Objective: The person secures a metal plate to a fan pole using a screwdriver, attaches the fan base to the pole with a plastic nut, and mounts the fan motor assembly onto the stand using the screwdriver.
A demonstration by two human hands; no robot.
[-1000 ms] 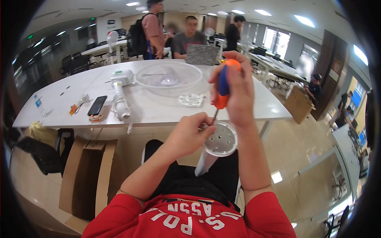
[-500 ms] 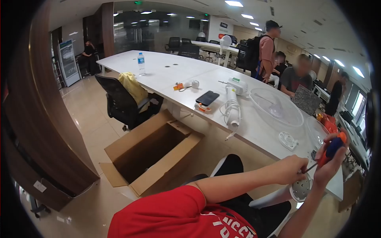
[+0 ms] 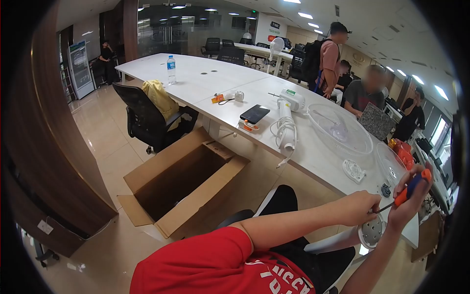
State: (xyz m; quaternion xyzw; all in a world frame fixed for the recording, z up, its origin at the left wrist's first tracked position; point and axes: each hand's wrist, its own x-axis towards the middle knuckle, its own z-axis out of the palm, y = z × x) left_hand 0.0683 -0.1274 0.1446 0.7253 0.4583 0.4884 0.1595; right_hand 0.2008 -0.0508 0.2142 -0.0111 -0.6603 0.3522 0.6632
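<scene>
My right hand (image 3: 409, 203) is wrapped around the orange and blue handle of a screwdriver (image 3: 404, 194). The thin shaft slants down to my left hand (image 3: 360, 208), whose fingers are closed right at the tip; what they pinch there is hidden. Just below both hands is the round, perforated end of a white tube (image 3: 372, 232), with the tube lying across my lap. On the table near my hands are a small dark part (image 3: 386, 190) and a round white plastic piece (image 3: 354, 170).
A white table (image 3: 196, 90) holds a clear fan guard (image 3: 338, 130), a white fan motor with pole (image 3: 286, 122), a phone (image 3: 255, 114) and a water bottle (image 3: 171, 69). An open cardboard box (image 3: 183, 186) and a chair (image 3: 142, 117) stand at left. A seated person (image 3: 364, 93) is across.
The view has shifted slightly. My right hand and the screwdriver handle have turned a little, while my left hand stays at the shaft's tip.
</scene>
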